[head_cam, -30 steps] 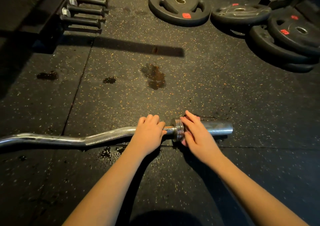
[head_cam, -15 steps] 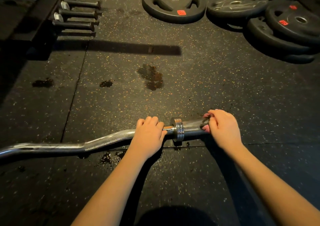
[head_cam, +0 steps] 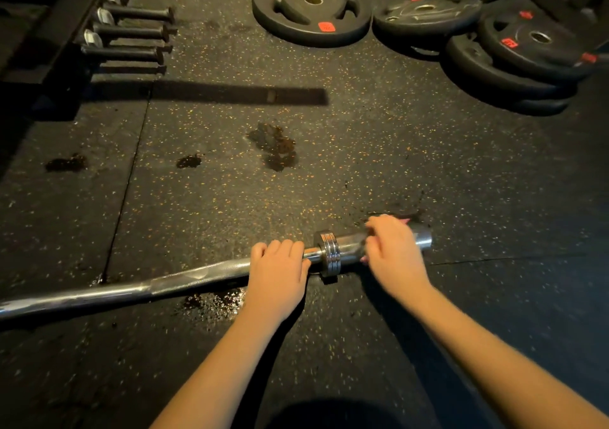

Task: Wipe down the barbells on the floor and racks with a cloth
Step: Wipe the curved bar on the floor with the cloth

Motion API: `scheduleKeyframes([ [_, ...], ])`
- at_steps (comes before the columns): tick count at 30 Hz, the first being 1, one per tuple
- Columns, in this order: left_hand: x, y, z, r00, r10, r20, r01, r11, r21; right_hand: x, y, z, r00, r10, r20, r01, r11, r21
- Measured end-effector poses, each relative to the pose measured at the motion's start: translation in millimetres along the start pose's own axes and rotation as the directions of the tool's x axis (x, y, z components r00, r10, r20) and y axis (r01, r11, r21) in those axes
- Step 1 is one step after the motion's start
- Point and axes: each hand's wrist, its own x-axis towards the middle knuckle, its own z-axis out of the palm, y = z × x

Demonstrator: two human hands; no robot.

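A chrome curl barbell (head_cam: 197,275) lies on the dark rubber floor, running from the left edge to its sleeve end (head_cam: 423,237) at centre right. My left hand (head_cam: 278,270) is closed over the shaft just left of the ribbed collar (head_cam: 329,252). My right hand (head_cam: 393,254) is wrapped over the middle of the sleeve, right of the collar. It presses a pink cloth (head_cam: 404,221) against the metal. Only small edges of the cloth show around the fingers.
Black weight plates lie at the back: one alone (head_cam: 311,10) and an overlapping pile (head_cam: 514,56) at the right. A dark rack with horizontal pegs (head_cam: 131,31) stands at the top left. Wet patches (head_cam: 275,147) mark the floor beyond the bar.
My right hand slid with the cloth from the collar out toward the sleeve end, then back to the middle of the sleeve. My left hand has kept its grip on the shaft.
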Motion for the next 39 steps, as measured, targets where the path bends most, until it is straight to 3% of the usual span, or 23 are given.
scheduleKeyframes([
  [3, -10.2, 4.2, 2.5, 1.000, -0.015, -0.006, 0.014, 1.000, -0.022, -17.1, 3.9, -7.2, 0.964, -0.227, 0.140, 0.220, 0.974, 0.063],
  [4, -13.5, 5.2, 2.7, 1.000, -0.016, -0.002, 0.016, 0.999, -0.042, -12.8, 18.0, -13.1, 0.968, -0.202, 0.150, 0.202, 0.979, 0.020],
  [6, -19.5, 6.4, 2.4, 1.000, -0.018, 0.011, 0.019, 0.996, -0.088, -4.0, 46.4, -21.3, 0.997, -0.013, 0.078, 0.020, 0.996, -0.085],
  [8, -23.6, 7.1, 2.1, 1.000, -0.012, 0.017, 0.014, 0.993, -0.115, -7.6, 49.2, -23.0, 0.981, 0.191, -0.019, -0.192, 0.977, -0.093],
  [9, -24.2, 7.1, 2.2, 1.000, -0.012, 0.020, 0.014, 0.993, -0.120, -12.7, 39.5, -19.2, 0.976, 0.213, -0.035, -0.215, 0.974, -0.072],
  [13, -14.7, 8.0, -2.1, 0.997, -0.043, 0.057, 0.048, 0.994, -0.099, -37.4, 11.8, -14.1, 0.989, -0.088, 0.120, 0.084, 0.996, 0.035],
  [14, -11.8, 8.8, -3.8, 0.995, -0.050, 0.081, 0.057, 0.995, -0.086, -36.2, 18.1, -18.8, 0.983, -0.106, 0.149, 0.103, 0.994, 0.030],
  [18, -5.3, 12.1, -8.1, 0.987, -0.059, 0.148, 0.070, 0.995, -0.073, -25.1, 38.3, -38.3, 0.987, 0.140, 0.072, -0.137, 0.989, -0.046],
  [21, -1.7, 14.4, -7.7, 0.978, -0.079, 0.192, 0.103, 0.988, -0.118, -12.3, 31.4, -48.4, 0.959, 0.267, 0.093, -0.278, 0.950, 0.142],
  [23, 2.9, 16.4, -8.7, 0.972, -0.108, 0.207, 0.151, 0.967, -0.203, 0.7, 23.7, -55.6, 0.921, 0.376, 0.097, -0.379, 0.815, 0.437],
  [25, 7.8, 20.2, -10.0, 0.968, -0.129, 0.213, 0.188, 0.939, -0.289, 9.6, 14.7, -57.3, 0.876, 0.453, 0.167, -0.414, 0.527, 0.743],
  [26, 10.0, 22.5, -10.5, 0.966, -0.132, 0.221, 0.199, 0.929, -0.312, 10.7, 7.8, -54.9, 0.864, 0.455, 0.214, -0.423, 0.427, 0.799],
  [27, 11.6, 24.8, -11.1, 0.965, -0.132, 0.228, 0.203, 0.925, -0.321, 10.0, 2.5, -49.4, 0.876, 0.429, 0.219, -0.421, 0.460, 0.782],
  [28, 13.0, 26.5, -11.0, 0.964, -0.130, 0.230, 0.202, 0.925, -0.321, 8.6, -3.0, -43.6, 0.909, 0.372, 0.186, -0.394, 0.628, 0.671],
  [29, 13.9, 27.2, -10.2, 0.965, -0.128, 0.228, 0.198, 0.927, -0.319, 7.1, -3.4, -36.4, 0.949, 0.279, 0.146, -0.314, 0.817, 0.483],
  [30, 14.4, 27.0, -9.3, 0.967, -0.126, 0.223, 0.194, 0.929, -0.316, 4.2, -1.4, -30.6, 0.978, 0.186, 0.093, -0.206, 0.938, 0.280],
  [31, 14.3, 25.9, -8.1, 0.968, -0.121, 0.218, 0.187, 0.931, -0.313, 1.9, 0.7, -28.9, 0.991, 0.126, 0.043, -0.130, 0.986, 0.101],
  [32, 13.6, 24.6, -7.1, 0.971, -0.114, 0.210, 0.177, 0.934, -0.310, 0.0, 1.5, -29.7, 0.996, 0.090, 0.007, -0.090, 0.995, -0.036],
  [34, 11.7, 22.4, -6.2, 0.975, -0.095, 0.201, 0.155, 0.938, -0.309, -4.3, -2.5, -32.8, 0.996, 0.079, 0.029, -0.075, 0.990, -0.123],
  [39, 14.8, 19.9, -6.1, 0.972, -0.086, 0.217, 0.154, 0.934, -0.321, -11.7, -5.8, -36.1, 0.980, 0.030, 0.198, -0.044, 0.997, 0.065],
])
